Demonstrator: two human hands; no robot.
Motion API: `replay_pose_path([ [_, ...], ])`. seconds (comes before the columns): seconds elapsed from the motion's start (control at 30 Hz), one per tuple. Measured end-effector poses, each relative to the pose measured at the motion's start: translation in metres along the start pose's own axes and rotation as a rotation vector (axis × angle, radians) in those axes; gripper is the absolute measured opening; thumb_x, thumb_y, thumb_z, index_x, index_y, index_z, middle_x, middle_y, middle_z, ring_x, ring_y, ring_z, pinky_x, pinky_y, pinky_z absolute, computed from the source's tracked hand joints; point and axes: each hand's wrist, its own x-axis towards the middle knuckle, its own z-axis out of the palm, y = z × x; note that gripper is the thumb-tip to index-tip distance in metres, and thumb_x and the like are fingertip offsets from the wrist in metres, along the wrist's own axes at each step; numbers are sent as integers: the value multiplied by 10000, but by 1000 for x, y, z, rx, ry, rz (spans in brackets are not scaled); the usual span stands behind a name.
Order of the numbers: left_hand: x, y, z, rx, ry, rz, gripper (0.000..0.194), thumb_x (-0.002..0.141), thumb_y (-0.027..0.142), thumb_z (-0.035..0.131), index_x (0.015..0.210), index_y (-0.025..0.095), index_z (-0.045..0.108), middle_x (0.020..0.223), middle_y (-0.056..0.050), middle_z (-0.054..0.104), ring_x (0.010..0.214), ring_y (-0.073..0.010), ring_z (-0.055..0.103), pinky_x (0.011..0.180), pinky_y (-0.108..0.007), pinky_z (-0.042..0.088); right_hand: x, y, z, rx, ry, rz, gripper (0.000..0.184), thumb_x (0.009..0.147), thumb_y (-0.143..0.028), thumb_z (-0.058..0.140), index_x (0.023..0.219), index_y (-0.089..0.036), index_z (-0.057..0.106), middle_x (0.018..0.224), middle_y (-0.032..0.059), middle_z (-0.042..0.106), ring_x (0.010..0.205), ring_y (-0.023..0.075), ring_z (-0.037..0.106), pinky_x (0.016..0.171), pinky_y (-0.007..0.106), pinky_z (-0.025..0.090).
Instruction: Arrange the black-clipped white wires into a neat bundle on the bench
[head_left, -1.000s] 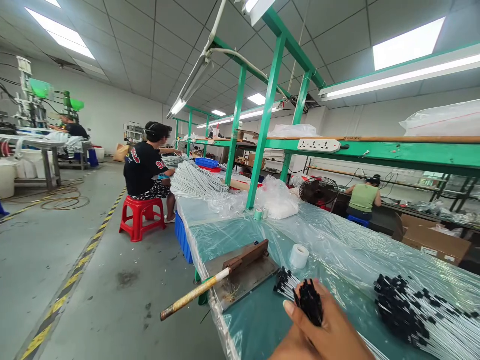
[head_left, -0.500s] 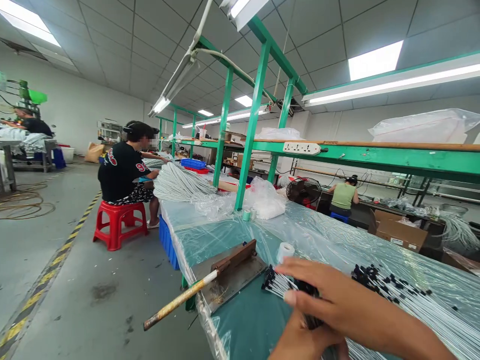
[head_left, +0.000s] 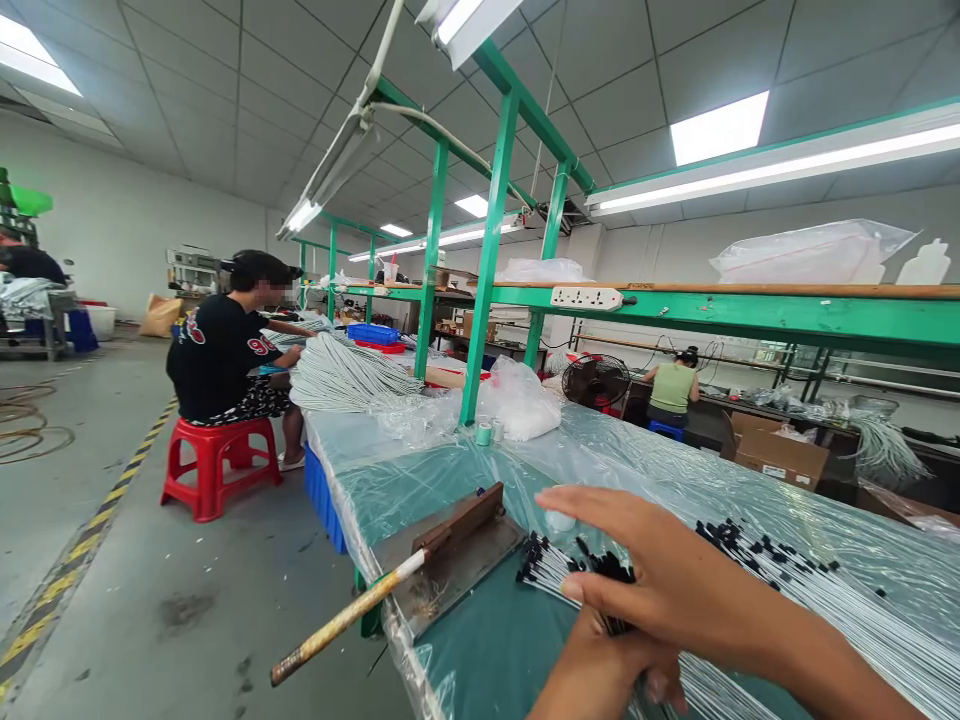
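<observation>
A bundle of thin white cables with black ends lies on the bench's plastic cover. My left hand comes in from the bottom edge, its fingers wrapped round the bundle. Right above, my right hand reaches across from the right, thumb and fingers apart, over the black ends. It hides part of the bundle and most of a white roll. A second, larger pile of the same white cables lies to the right of my hands.
A lever cutter with a long worn handle sticks out past the bench's left edge. Green posts carry a shelf with a power strip. Plastic bags lie mid-bench. A co-worker sits at left on a red stool.
The fingers of my right hand have spread further from the thumb, uncovering more black cable ends. My left hand stays round the bundle. The view has shifted slightly to the right.
</observation>
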Motion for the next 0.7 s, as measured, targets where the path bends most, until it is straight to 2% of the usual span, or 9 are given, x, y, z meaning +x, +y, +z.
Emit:
replay_pose_path([
  [0.07,0,2,1,52,-10,8,254,571,268,535,368,173,416,374,25,382,411,-82,395,468,-242,300,2,0,2,-34,8,-65,499,759,-343,520,1241,-334,393,1310,-36,413,1211,201,340,1014,403,252],
  [0.17,0,2,0,63,-8,33,276,570,307,546,370,173,409,404,16,400,438,-85,402,489,-244,301,2,0,6,-37,-62,-67,333,772,-343,509,1090,-269,572,1160,8,567,1126,205,446,1003,404,265],
  [0.23,1,-1,-1,-44,-9,59,274,537,312,585,378,170,413,417,18,395,462,-93,410,502,-248,314,-1,0,6,-15,-60,-51,313,765,-374,518,1041,-255,607,1105,16,602,1097,212,470,987,402,285],
  [0.33,2,-1,-3,-231,62,101,248,533,313,633,446,160,458,445,31,391,476,-84,387,515,-242,327,-5,0,3,100,-41,-7,469,722,-456,548,1162,-299,505,1219,4,517,1156,244,404,973,422,298],
  [0.43,3,4,-4,-323,114,84,194,569,258,656,541,149,498,441,59,358,438,-57,326,517,-235,338,-9,10,5,358,142,137,561,737,-483,518,1257,-364,345,1310,-5,408,1187,237,364,955,423,318],
  [0.5,4,10,-4,-374,159,90,199,594,266,674,597,133,526,444,69,338,434,-45,309,505,-214,334,-14,22,14,568,241,216,617,745,-464,520,1293,-337,266,1287,34,420,1157,204,400,938,385,339],
  [0.57,8,15,-3,-424,215,117,228,622,299,682,687,114,566,457,75,325,447,-35,312,496,-186,326,-25,34,32,793,203,217,716,717,-441,565,1319,-266,219,1203,73,481,1092,179,458,916,340,358],
  [0.6,11,17,-2,-455,234,135,246,639,308,676,749,110,580,462,80,317,446,-29,309,492,-175,325,-32,40,41,895,144,216,766,692,-425,595,1324,-237,206,1134,76,524,1032,171,498,883,320,382],
  [0.7,22,22,4,-561,246,192,256,694,287,643,871,115,573,456,99,278,403,-10,264,457,-153,322,-61,47,65,1026,-32,327,805,602,-365,662,1293,-190,287,826,19,612,733,140,577,678,250,448],
])
